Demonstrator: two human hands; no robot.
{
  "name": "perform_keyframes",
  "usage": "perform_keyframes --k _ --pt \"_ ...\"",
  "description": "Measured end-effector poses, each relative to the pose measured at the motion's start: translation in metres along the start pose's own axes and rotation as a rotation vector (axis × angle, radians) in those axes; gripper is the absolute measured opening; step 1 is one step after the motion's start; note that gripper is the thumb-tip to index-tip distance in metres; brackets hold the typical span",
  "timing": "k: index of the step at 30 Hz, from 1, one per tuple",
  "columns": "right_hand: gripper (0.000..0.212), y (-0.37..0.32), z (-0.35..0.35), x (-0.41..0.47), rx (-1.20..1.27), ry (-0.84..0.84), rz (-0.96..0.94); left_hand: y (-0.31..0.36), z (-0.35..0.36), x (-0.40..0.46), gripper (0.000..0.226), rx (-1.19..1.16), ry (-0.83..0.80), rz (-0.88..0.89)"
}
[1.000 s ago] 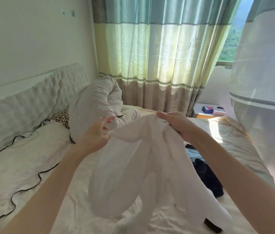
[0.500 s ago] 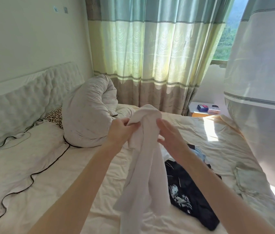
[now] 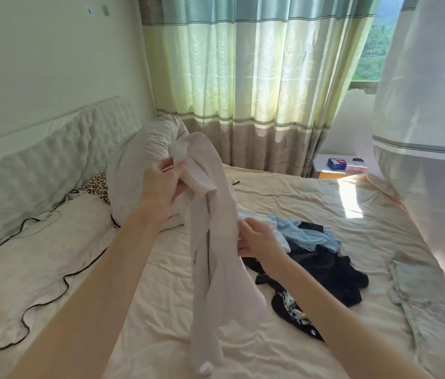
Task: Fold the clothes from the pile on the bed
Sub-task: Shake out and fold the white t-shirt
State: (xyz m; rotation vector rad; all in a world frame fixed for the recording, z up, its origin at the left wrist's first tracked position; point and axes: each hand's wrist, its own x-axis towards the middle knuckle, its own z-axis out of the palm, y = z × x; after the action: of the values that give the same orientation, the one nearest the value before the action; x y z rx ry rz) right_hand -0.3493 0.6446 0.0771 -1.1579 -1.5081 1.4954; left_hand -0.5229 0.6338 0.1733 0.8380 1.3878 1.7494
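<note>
A thin white garment (image 3: 215,242) hangs bunched and long in front of me over the bed (image 3: 311,214). My left hand (image 3: 161,184) grips its top end, held high. Lower down, my right hand (image 3: 256,236) pinches the garment's right edge at mid-length. Its bottom end trails onto the sheet near me. Behind the right hand lies the clothes pile (image 3: 319,263): a light blue piece (image 3: 303,233), a bit of white, and dark navy or black clothes, one with a pale print (image 3: 292,310).
A rolled quilt (image 3: 133,170), a leopard-print pillow (image 3: 98,184) and a white pillow with black trim (image 3: 38,255) lie by the padded headboard. A thin pale cloth (image 3: 421,310) lies at right. Curtains hang behind; a bedside table (image 3: 338,165) holds small boxes.
The spread-out white garment has been gathered into a narrow hanging bunch. My left hand took the top end; my right hand let go there and slid down to the garment's middle.
</note>
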Motion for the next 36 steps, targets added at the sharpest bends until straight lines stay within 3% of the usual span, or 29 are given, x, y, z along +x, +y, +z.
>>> perform_keyframes --k 3,6,9,12,14,17,19,21,23,25,27,29,30,32,36 --pt "0.027 -0.035 0.000 0.020 0.295 -0.005 0.116 -0.023 -0.004 -0.017 0.053 0.250 -0.058 0.125" --pt "0.028 -0.065 0.006 0.036 0.455 0.040 0.181 -0.076 -0.012 -0.057 0.056 0.430 -0.195 0.095" --pt "0.028 -0.077 0.012 0.040 0.503 0.048 0.197 -0.120 -0.011 -0.086 0.047 0.509 -0.290 -0.096" --pt "0.026 -0.085 0.013 0.041 0.567 -0.014 0.171 -0.124 -0.008 -0.076 0.015 0.638 -0.104 -0.046" --pt "0.026 -0.090 0.007 0.046 0.588 0.032 0.123 -0.110 -0.009 -0.064 0.017 0.547 -0.096 -0.055" --pt "0.015 -0.079 -0.015 0.045 0.273 0.067 0.005 -0.073 -0.012 -0.045 0.012 0.270 -0.117 -0.167" --pt "0.039 -0.055 -0.024 0.028 -0.016 -0.067 0.004 -0.054 -0.010 -0.031 0.005 0.197 -0.102 -0.225" --pt "0.057 -0.030 -0.021 0.006 -0.243 -0.212 -0.005 -0.044 -0.003 -0.023 0.016 0.186 -0.137 -0.274" --pt "0.069 -0.010 -0.015 -0.008 -0.296 -0.277 -0.046 -0.040 0.008 -0.024 0.024 0.145 -0.187 -0.327" --pt "0.073 -0.003 -0.009 -0.015 -0.239 -0.211 -0.084 -0.040 0.017 -0.024 0.021 0.080 -0.181 -0.351" --pt "0.063 0.003 -0.005 -0.015 -0.299 -0.102 -0.167 -0.040 0.023 -0.021 0.014 0.019 -0.161 -0.366" --pt "0.034 0.006 0.000 -0.013 -0.504 0.035 -0.245 -0.040 0.026 -0.018 0.004 0.006 -0.162 -0.375" --pt "0.015 0.006 0.001 -0.011 -0.517 0.108 -0.250 -0.040 0.028 -0.017 0.003 0.011 -0.169 -0.381" --pt "0.031 0.007 -0.003 -0.006 -0.333 0.188 -0.215 -0.042 0.030 -0.017 0.010 -0.010 -0.204 -0.372" --pt "0.026 -0.011 -0.011 0.004 0.116 0.221 0.086 -0.062 0.019 -0.029 0.024 -0.013 -0.218 -0.166"
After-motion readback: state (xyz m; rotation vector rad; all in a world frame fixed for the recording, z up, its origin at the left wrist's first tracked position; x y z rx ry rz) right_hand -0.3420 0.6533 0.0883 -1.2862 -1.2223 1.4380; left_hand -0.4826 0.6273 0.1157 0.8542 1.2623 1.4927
